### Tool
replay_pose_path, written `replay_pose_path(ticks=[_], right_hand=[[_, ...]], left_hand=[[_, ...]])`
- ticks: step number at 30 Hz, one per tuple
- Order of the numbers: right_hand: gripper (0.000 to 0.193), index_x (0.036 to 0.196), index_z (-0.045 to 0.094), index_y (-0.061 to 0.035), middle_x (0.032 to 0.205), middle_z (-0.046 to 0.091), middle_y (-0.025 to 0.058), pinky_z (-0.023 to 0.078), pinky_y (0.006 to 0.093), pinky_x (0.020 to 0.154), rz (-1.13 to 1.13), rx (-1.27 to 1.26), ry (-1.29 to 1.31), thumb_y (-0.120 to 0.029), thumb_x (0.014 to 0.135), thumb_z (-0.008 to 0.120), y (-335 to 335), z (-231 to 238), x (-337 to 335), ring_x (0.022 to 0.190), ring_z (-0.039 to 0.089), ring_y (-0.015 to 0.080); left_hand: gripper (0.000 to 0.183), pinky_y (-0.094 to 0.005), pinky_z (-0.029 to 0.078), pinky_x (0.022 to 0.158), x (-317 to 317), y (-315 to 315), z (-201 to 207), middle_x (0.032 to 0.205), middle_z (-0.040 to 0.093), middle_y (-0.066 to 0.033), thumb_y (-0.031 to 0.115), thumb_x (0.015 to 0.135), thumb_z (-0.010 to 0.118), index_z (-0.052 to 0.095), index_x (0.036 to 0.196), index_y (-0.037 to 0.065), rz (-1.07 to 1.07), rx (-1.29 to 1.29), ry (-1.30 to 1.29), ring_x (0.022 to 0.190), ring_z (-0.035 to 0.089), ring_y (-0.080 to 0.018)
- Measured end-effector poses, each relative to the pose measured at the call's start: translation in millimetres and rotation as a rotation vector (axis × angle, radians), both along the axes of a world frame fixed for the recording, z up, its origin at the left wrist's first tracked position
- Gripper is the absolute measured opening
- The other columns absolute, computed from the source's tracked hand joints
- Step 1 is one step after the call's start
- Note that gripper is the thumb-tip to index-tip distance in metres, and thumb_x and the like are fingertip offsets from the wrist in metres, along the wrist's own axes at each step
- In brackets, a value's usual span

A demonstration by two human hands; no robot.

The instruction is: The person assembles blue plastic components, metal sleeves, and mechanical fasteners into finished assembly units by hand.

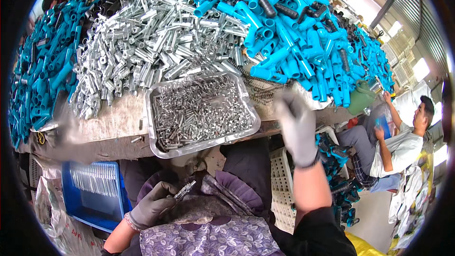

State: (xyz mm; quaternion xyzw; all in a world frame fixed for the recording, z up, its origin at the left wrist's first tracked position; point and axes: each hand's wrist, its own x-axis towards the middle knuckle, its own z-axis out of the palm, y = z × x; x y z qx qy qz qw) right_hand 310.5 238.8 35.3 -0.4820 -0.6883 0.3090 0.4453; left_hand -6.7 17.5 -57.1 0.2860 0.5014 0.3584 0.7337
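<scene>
My left hand (pixel 152 205), in a grey glove, is low over my lap. Its fingers are closed on a slim silvery metal fitting (pixel 185 190), which points up to the right. My right hand (pixel 296 128), gloved too, is raised at the table's front edge, right of a metal tray (pixel 258 122) full of small pins and bits of metal. Motion smears its fingers, so whether they hold anything is hidden. Long dark coil springs (pixel 266 94) lie just beyond it. Behind the tray spreads a heap of silvery metal fittings (pixel 128 50).
Turquoise tubular parts (pixel 303 42) are piled right, more turquoise parts (pixel 50 66) left. Below the table stand a blue bin (pixel 95 210) with silvery rods and a pale crate (pixel 281 180). A co-worker (pixel 398 147) sits at the right. A blurred grey shape (pixel 68 121) is at the table's left.
</scene>
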Motion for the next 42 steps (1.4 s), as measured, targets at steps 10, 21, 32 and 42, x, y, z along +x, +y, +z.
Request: replay_pose_path(ticks=[10, 21, 32, 42], right_hand=[[0.030, 0.101, 0.062, -0.0049, 0.101, 0.068, 0.0137, 0.051, 0.0436, 0.086, -0.124, 0.406, -0.929, -0.017, 0.079, 0.077, 127, -9, 26, 0.098, 0.064, 0.0342], [0.031, 0.104, 0.065, -0.0004, 0.104, 0.065, 0.0067, 0.049, 0.0284, 0.084, 0.570, -0.303, -0.055, 0.000, 0.076, 0.076, -73, -9, -14, 0.094, 0.061, 0.0141], [0.017, 0.105, 0.064, -0.0004, 0.092, 0.063, 0.0006, 0.047, 0.0243, 0.078, 0.656, -0.735, 0.231, -0.011, 0.091, 0.066, -76, -103, -57, 0.085, 0.058, 0.0066], [0.019, 0.106, 0.063, -0.0016, 0.093, 0.062, 0.0001, 0.046, 0.0227, 0.074, 0.766, -0.739, 0.163, -0.013, 0.092, 0.069, -85, -100, -73, 0.082, 0.055, 0.0054]], left_hand=[[0.027, -0.0325, 0.049, 0.060, -3, -2, 17, 0.087, 0.059, -0.0118, 0.007, 0.090, 0.060, 0.049, 0.114, 0.006, 0.146, -0.103, -0.294, 0.065, 0.060, -0.0240], [0.014, -0.0230, 0.045, 0.042, -14, 0, 5, 0.070, 0.065, -0.0061, 0.022, 0.097, 0.059, 0.054, 0.099, 0.009, 0.177, -0.121, -0.113, 0.051, 0.060, -0.0121], [0.014, -0.0244, 0.050, 0.049, -15, -14, 2, 0.077, 0.061, -0.0035, 0.018, 0.096, 0.061, 0.053, 0.100, 0.008, 0.025, -0.167, -0.165, 0.057, 0.064, -0.0127], [0.014, -0.0271, 0.054, 0.058, -9, -5, -1, 0.086, 0.063, -0.0075, 0.014, 0.098, 0.060, 0.052, 0.106, 0.006, 0.013, -0.246, -0.319, 0.067, 0.065, -0.0169]])
